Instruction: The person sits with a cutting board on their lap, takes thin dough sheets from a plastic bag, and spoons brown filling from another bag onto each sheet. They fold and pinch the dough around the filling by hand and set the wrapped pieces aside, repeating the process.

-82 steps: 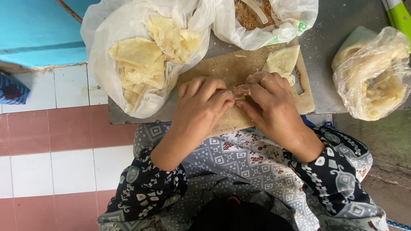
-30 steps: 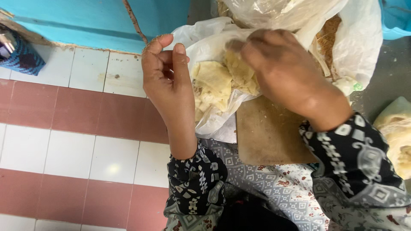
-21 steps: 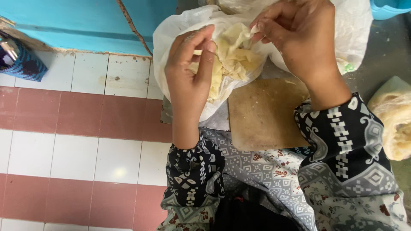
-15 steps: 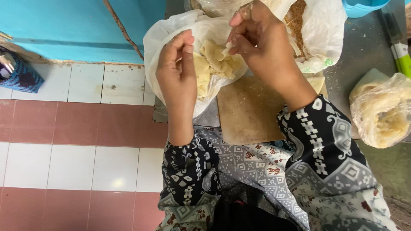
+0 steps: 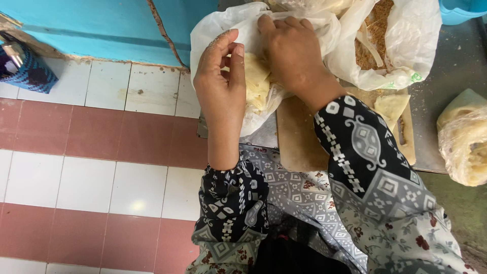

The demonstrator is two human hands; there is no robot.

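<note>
Right now both hands are at the mouth of a white plastic bag (image 5: 223,30) full of thin, pale yellow sheets (image 5: 256,83), soft and creased, stacked loosely with ragged edges. The left hand (image 5: 220,86) stands edge-on at the bag's near side, fingers straight and pressed together, thumb alongside, resting against the plastic rim without pinching anything that shows. The right hand (image 5: 294,53) reaches over the top of the stack, fingers curled down into the bag; its fingertips are hidden by the plastic, so whether they grip a sheet cannot be told. The sheets lie between the two hands, just under the right palm. Below the right wrist sits a wooden board (image 5: 299,137), touching the bag, with a folded yellow sheet (image 5: 391,105) on its far side. Beyond the right hand a second plastic bag (image 5: 406,45) holds brown crumbly filling (image 5: 378,38). Well apart from the right forearm lies a clear bag of rolls (image 5: 464,137).
</note>
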